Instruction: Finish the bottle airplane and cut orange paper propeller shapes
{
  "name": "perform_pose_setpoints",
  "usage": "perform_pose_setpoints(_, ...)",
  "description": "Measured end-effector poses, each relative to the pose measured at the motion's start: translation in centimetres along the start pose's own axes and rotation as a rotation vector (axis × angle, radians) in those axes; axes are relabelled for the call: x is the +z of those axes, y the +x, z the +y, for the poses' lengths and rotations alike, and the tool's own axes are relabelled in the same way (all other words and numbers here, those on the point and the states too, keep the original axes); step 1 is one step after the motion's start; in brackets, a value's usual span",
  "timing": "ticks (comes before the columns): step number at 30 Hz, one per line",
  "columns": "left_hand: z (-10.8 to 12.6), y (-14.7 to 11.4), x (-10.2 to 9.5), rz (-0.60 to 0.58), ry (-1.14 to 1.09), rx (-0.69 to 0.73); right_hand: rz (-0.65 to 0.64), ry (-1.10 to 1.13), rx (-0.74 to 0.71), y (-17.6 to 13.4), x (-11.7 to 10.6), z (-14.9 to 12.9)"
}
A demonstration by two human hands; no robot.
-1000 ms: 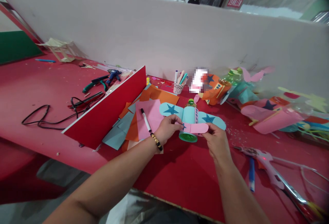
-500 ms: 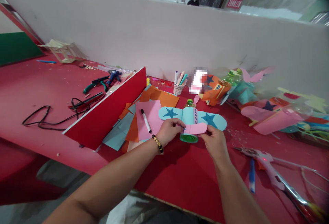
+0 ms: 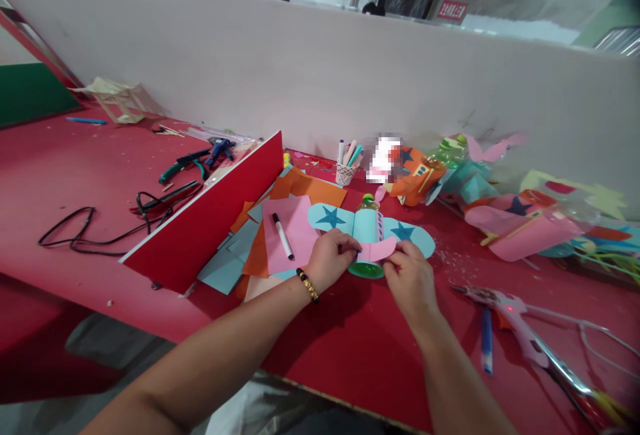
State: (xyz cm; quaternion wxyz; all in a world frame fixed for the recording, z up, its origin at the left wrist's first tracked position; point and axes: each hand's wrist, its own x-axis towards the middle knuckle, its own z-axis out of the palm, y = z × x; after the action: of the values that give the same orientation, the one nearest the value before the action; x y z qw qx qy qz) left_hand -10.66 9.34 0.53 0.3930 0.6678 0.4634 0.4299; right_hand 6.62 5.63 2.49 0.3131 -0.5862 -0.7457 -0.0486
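Observation:
A toy plane made from a green plastic bottle (image 3: pixel 367 270) wrapped in light blue paper lies in front of me. Its light blue wings (image 3: pixel 415 236) carry dark blue stars. Across the body near the bottle's base runs a rounded pink paper strip (image 3: pixel 377 250). My left hand (image 3: pixel 330 258), closed at the fingertips, pinches the strip's left end against the bottle. My right hand (image 3: pixel 413 282) is closed at its right part, thumb and fingers pressing it down beside the bottle. The fingertips partly hide the strip's ends.
Left of the plane, a marker (image 3: pixel 283 236) lies on pink paper (image 3: pixel 300 212) among coloured sheets. A red divider board (image 3: pixel 215 222) stands beyond. To the right are a pink hot glue gun (image 3: pixel 520 325) and a blue marker (image 3: pixel 487 342). Finished bottle crafts (image 3: pixel 535 228) and a pen cup (image 3: pixel 345 173) stand behind.
My right hand has moved left and inward, and the strip's right end now bends down toward the bottle. My left hand stays at the strip's left end.

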Motion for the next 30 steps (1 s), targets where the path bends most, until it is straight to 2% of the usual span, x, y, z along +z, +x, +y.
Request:
perform_pose_setpoints(4, 0.7, -0.5, -0.4, 0.084, 0.246, 0.268, 0.028, -0.129, -0.079, 0.0, -0.5, -0.8)
perform_pose_setpoints(7, 1.3, -0.8, -0.7, -0.021, 0.386, 0.388, -0.025, -0.194, -0.073, 0.0, -0.9, -1.4)
perform_pose_setpoints(10, 1.8, -1.0, -1.0, -0.126, 0.499, 0.416, -0.066, -0.216, -0.079, 0.0, -1.1, -1.8)
perform_pose_setpoints(14, 2.3, -1.2, -1.1, -0.174, 0.66, 0.473, -0.126, -0.231, -0.081, -0.2, -1.1, -2.3)
perform_pose_setpoints(24, 2.4, -1.6, -0.5, -0.188, 0.762, 0.481, -0.144, -0.157, -0.075, -1.4, -0.6, -2.1)
perform_pose_setpoints(30, 2.7, -1.5, -0.5, -0.243, 0.818, 0.495, -0.175, -0.222, -0.094, -1.7, -0.6, -2.4)
